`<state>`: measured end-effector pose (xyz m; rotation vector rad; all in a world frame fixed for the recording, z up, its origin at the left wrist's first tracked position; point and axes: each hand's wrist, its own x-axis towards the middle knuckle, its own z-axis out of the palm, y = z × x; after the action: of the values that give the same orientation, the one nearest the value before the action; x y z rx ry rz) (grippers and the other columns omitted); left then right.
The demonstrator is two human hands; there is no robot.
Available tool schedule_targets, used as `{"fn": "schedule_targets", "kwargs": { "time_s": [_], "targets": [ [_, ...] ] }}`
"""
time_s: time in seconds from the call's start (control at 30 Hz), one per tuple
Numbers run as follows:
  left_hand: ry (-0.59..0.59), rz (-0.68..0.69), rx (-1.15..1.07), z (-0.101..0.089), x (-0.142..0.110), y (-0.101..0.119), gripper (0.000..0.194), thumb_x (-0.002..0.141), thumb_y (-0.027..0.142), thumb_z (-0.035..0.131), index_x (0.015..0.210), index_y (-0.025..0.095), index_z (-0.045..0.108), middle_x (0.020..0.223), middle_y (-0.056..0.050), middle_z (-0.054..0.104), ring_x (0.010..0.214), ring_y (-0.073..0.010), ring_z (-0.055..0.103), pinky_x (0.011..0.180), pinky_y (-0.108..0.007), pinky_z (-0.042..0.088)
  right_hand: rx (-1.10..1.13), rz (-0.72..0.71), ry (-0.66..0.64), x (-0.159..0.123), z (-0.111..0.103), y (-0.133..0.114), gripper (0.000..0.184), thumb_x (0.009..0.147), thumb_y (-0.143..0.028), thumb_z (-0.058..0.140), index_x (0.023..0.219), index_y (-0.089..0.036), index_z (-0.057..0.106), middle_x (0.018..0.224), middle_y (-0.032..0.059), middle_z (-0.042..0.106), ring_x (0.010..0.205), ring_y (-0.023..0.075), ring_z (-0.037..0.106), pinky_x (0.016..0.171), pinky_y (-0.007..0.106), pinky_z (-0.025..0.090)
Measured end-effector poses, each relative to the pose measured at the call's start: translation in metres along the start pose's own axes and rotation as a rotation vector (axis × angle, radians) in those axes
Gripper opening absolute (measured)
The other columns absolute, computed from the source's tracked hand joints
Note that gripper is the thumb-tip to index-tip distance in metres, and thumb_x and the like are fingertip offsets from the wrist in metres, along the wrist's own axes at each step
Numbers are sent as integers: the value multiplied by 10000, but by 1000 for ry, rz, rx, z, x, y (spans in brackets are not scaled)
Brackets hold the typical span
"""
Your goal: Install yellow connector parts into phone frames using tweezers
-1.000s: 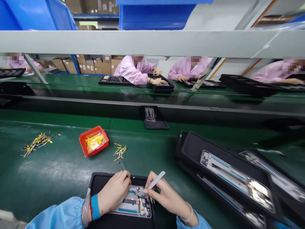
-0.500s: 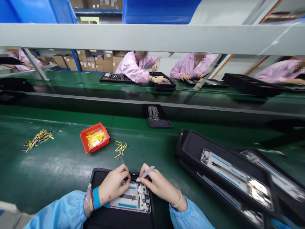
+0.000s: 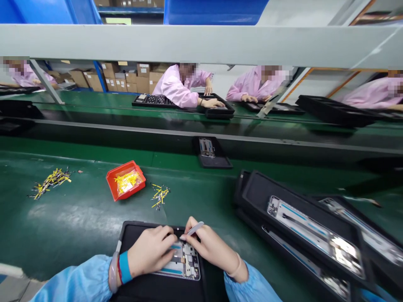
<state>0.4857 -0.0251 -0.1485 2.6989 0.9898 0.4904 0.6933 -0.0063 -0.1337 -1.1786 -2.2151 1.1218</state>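
Observation:
A phone frame [image 3: 176, 268] with bare circuit boards and blue strips lies in a black tray [image 3: 135, 293] right in front of me. My left hand [image 3: 154, 247] reaches over its left part, fingers bent and closed down on the frame near the upper edge; the fingertips are partly hidden. At the frame's upper right corner, my right hand [image 3: 204, 243] is closed around a slim, pale grey tool that looks like tweezers [image 3: 195, 228]. The tool's broad end sticks up past the fingers, and its working tip is hidden under the hand.
A red bin [image 3: 126, 195] holds small yellow-tabbed parts. Similar parts lie in a small pile [image 3: 160, 195] and a larger pile [image 3: 52, 182]. Stacked black trays [image 3: 261, 188] with phone frames stand right. Another tray [image 3: 217, 161] lies ahead; several pink-sleeved people work across the line.
My left hand has turned flatter over the phone frame, its fingers less pinched and covering more of the left side. The right hand stays nearly in place with the tool.

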Motion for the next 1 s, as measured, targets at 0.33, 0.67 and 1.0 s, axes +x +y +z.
{"fn": "schedule_targets", "kwargs": {
  "time_s": [0.33,0.67,1.0],
  "targets": [
    [23,102,191,9,-5,0,24,920,197,508,943,188,506,905,-25,599,700,-156,571,526,-236,458,-62,-25,-18,-1,-1,-2,152,898,-195,435,751,-230,423,686,1,545,578,173,566,547,270,391],
    [-11,101,213,9,-6,2,121,911,206,535,1027,189,505,902,-28,605,707,-169,569,531,-247,473,-128,35,-65,-2,1,-8,153,880,-132,450,787,-238,390,715,9,599,626,187,594,577,262,399],
    [-94,104,250,11,-9,0,213,906,243,591,1100,189,521,990,-52,592,794,-179,565,587,-248,494,-79,73,-52,-9,5,-4,152,891,-166,433,792,-245,351,705,0,572,621,187,571,577,258,392]
  ]
}}
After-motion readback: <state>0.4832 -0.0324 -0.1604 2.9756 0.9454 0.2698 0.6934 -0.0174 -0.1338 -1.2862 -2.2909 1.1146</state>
